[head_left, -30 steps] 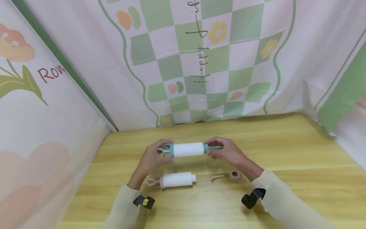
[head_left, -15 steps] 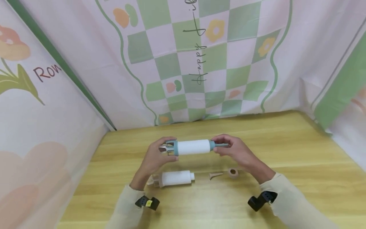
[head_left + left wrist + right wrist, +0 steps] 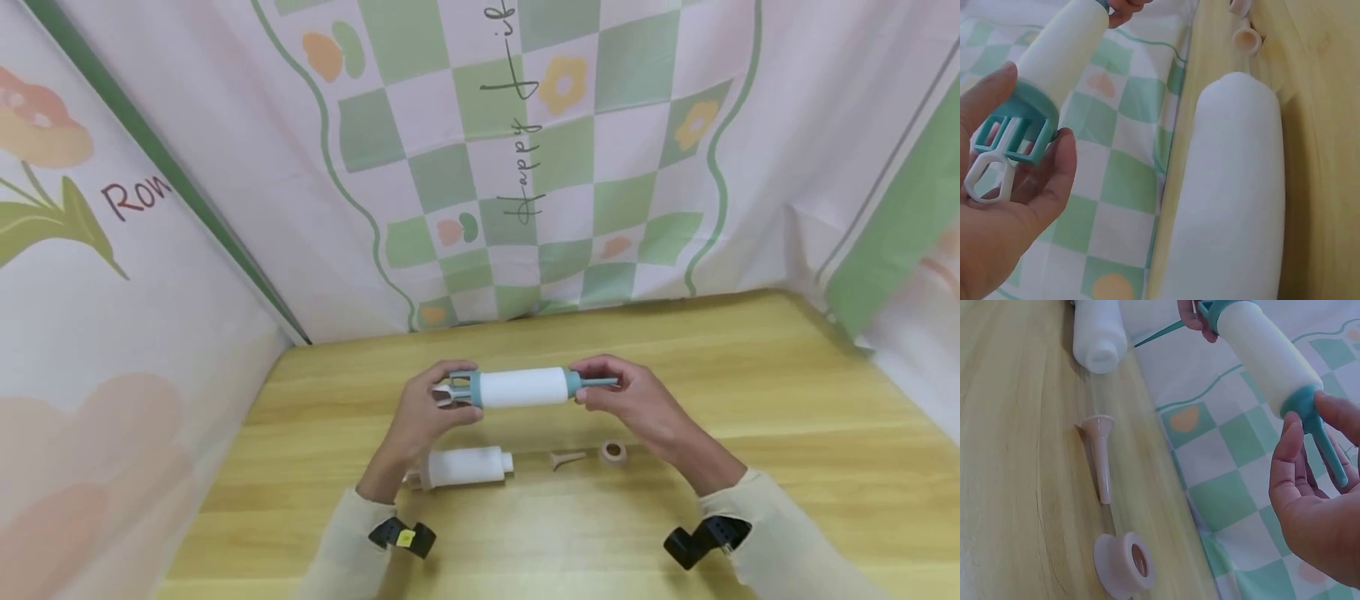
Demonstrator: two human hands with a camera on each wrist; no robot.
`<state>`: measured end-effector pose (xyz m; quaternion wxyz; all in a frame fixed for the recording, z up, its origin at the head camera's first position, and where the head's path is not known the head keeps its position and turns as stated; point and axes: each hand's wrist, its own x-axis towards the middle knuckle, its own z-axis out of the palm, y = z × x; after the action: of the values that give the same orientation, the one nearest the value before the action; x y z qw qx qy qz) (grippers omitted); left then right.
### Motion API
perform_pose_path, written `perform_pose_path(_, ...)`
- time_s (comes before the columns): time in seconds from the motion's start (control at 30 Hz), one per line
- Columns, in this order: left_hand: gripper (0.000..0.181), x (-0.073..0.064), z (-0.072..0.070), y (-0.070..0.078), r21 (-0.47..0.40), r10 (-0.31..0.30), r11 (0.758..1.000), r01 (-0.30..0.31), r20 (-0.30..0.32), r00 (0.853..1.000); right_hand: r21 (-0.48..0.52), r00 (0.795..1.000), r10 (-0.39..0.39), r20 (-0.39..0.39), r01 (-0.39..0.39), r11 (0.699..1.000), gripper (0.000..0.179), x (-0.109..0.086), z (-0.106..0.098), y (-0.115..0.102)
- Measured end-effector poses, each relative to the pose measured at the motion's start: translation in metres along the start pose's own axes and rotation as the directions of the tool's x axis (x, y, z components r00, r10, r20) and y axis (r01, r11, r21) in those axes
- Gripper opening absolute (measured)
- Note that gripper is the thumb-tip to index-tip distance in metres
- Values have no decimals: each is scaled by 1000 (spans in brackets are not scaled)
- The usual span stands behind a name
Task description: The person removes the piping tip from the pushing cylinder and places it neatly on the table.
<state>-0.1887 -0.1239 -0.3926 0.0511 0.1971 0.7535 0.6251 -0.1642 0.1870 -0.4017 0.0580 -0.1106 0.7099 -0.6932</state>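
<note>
A white syringe-like tube [image 3: 523, 387] with teal end fittings is held level above the table between both hands. At its left end my left hand [image 3: 422, 410] grips the teal cage-like frame [image 3: 1025, 128], thumb and fingers on opposite sides; a white pull ring [image 3: 991, 178] sticks out there. My right hand [image 3: 645, 408] pinches the teal collar at the other end, and the thin teal nozzle [image 3: 1330, 450] points into its palm. Below lies a similar white tube [image 3: 468, 465] with a beige frame. To its right are a loose beige nozzle [image 3: 1101, 459] and a beige collar ring [image 3: 1124, 565].
The wooden table [image 3: 570, 533] ends at a printed cloth backdrop [image 3: 525, 167] behind the hands. More cloth walls the left side [image 3: 150, 333] and right side. Small black cameras [image 3: 405, 537] are strapped to both wrists.
Both hands have carried the teal-ended tube to the right across the view, keeping their hold on its two ends. The beige tube, nozzle and ring have stayed put.
</note>
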Motion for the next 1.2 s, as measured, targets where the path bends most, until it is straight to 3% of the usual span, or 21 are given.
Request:
perform_pose_path(0.2, 51, -4, 8, 4, -6, 28, 1000, -28, -27, 999, 54, 1000, -15, 2, 14, 998, 45, -6, -2, -5)
perform_pose_path(0.47, 51, -11, 14, 3, 117, 166, 980, -158, -59, 984, -108, 996, -11, -90, 1, 994, 49, -13, 6, -11)
perform_pose_path(0.77, 51, -11, 19, -4, 169, 254, 955, -242, -52, 966, -100, 992, 6, -124, -18, 995, 44, -14, 8, -10)
perform_pose_path(0.97, 50, -9, 20, -5, 191, 258, 950, -245, -45, 965, -77, 993, -21, -118, 12, 997, 36, -12, 8, -5)
perform_pose_path(1.2, 46, -8, 19, -8, 146, 206, 970, -196, -53, 977, -73, 992, -69, -103, 61, 995, 33, -10, 11, -1)
